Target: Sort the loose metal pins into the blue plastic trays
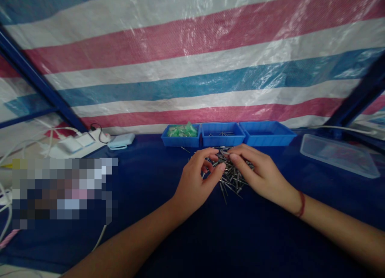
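A loose pile of thin metal pieces that look like blind rivets (pixel 233 178) lies on the dark blue table beneath and between my hands. My left hand (pixel 198 175) is at the pile's left side, with curved fingers and the thumb apart from them, and nothing clear shows in its grasp. From the right, my right hand (pixel 255 165) reaches over the pile. Its thumb and forefinger are pinched together on a small slim piece, apparently a rivet (pixel 224 153), whose far end points toward my left fingertips. Fingers cover part of the pile.
Behind the pile stand three blue bins: one with green plastic bags (pixel 183 130), a middle bin (pixel 222 141) with some rivets, and a right bin (pixel 267 139). A clear plastic lid (pixel 339 155) lies right. Left are a power strip (pixel 80 143), cables and a light-blue device (pixel 120 141).
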`<state>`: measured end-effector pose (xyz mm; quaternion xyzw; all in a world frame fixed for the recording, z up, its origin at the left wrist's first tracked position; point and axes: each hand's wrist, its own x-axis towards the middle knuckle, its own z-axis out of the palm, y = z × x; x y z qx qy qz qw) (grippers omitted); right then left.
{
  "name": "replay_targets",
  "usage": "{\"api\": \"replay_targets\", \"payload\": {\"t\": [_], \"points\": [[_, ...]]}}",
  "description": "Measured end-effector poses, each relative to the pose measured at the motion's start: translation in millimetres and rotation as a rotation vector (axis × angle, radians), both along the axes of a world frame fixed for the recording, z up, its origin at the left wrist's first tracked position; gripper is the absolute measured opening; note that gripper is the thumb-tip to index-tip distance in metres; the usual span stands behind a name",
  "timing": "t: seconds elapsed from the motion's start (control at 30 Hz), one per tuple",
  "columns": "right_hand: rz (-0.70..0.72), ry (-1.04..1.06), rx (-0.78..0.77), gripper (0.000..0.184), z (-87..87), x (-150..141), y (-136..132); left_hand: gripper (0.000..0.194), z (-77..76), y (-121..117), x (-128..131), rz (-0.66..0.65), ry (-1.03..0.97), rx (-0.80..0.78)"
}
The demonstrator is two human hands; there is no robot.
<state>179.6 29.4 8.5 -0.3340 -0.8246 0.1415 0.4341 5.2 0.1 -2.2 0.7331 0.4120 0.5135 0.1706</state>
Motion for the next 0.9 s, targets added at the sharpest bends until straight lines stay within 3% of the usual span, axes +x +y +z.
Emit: {"api": "replay_targets", "payload": {"t": [0.13,0.27,0.43,0.6,0.9], "points": [[-0.312,-0.012,0.110,0.025,16.9,3,45,0.027,1.8,2,-4,0.028,-0.023,-0.023],[-0.455,-0.278,0.200,0.032,18.0,10,79,0.023,5.3,10,-15,0.071,0.031,-0.023],[-0.386,-0.283,0.139,0.033,-3.2,21,58,0.016,9.5,19,-29,0.133,0.181,-0.141],[-0.285,-0.238,0.047,0.031,-24.9,28,32,0.017,7.1,18,-30,0.096,0.376,-0.134],[-0.252,-0.140,0.085,0.026,-25.3,23,27,0.014,0.1,15,-25,0.011,0.714,-0.179]]}}
